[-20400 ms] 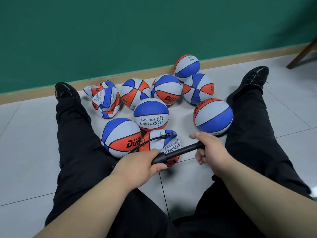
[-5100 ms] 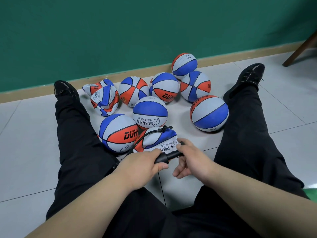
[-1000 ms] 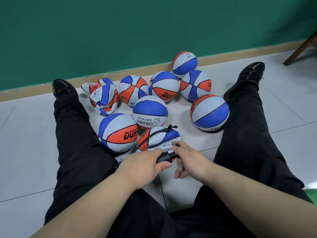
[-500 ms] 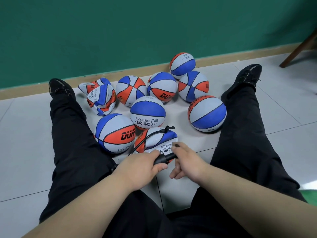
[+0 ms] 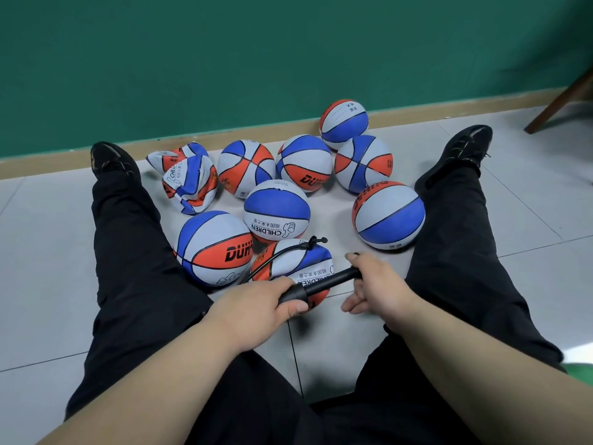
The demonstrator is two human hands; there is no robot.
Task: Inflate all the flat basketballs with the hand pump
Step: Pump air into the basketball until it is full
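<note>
Observed: left hand (image 5: 256,313) fingers curled tight round the hand pump (image 5: 324,284) barrel. The right hand (image 5: 375,287) grips the handle end, lower fingers loosely bent. Rod exposed between the hands. Part-filled basketball (image 5: 288,263) lies just beyond both sets of fingers, behind the pump. The hose (image 5: 278,255) arcs to its top.

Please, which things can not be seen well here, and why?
Head view:
pump barrel: mostly covered by left hand
pump handle: inside right hand
needle at hose tip on half-flat ball: too small
rear flat ball: partly behind front flat ball
wooden leg: cut by right edge
</note>
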